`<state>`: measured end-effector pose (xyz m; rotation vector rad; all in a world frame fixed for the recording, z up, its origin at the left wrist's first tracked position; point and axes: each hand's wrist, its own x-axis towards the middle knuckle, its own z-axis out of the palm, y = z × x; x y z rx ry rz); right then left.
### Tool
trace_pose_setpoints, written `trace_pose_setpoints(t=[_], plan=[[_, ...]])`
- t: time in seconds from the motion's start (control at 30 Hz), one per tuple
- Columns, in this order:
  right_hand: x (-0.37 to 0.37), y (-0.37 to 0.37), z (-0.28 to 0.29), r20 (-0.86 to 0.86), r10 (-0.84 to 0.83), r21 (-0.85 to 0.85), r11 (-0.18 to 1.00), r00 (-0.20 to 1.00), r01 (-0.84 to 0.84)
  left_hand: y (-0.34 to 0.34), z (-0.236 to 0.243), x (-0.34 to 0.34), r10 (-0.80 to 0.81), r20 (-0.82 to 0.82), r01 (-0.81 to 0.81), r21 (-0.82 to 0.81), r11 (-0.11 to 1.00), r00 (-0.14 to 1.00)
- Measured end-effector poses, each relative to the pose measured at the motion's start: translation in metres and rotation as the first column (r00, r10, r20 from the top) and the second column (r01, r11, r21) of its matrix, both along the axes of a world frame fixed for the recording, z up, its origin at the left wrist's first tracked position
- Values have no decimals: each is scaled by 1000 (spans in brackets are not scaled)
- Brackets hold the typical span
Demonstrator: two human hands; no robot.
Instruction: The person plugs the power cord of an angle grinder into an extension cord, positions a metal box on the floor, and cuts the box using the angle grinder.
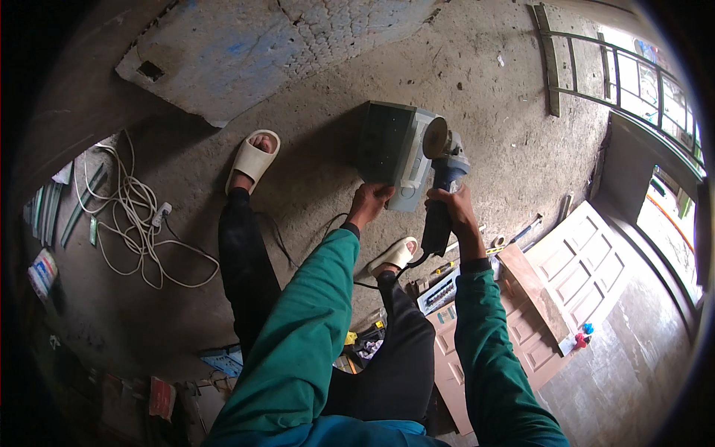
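My right hand [456,205] is wrapped round the dark body of an angle grinder [439,223], whose disc [436,138] points away from me. That disc stands at the right side of a grey-green box [387,145]; I cannot tell whether they touch. The box has a lighter panel with round knockouts along its right side. At the box's near edge, my left hand [370,204] grips it with bent fingers, the thumb side toward the panel. The grinder's black cord [417,262] drops from its rear end and runs left between my feet.
A white extension cord [138,216] lies tangled on the floor at left, beside metal strips [51,208]. A worn slab [246,56] stands at the far left. Panelled boards [581,261] and tools lie at right. A metal ladder-like frame [618,67] stands far right.
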<state>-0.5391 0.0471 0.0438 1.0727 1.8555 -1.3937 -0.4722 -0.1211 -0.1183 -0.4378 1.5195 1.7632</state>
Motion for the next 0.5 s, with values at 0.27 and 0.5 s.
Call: trace_pose_setpoints(t=[0.27,0.5], plan=[[16,5,26,-17,-130,-5,992,991,130,-5,13,-11,-131,36,133,-69,989,991],[43,16,29,-40,-177,-29,984,983,176,-3,10,-11,-169,-71,153,-186,970,983]])
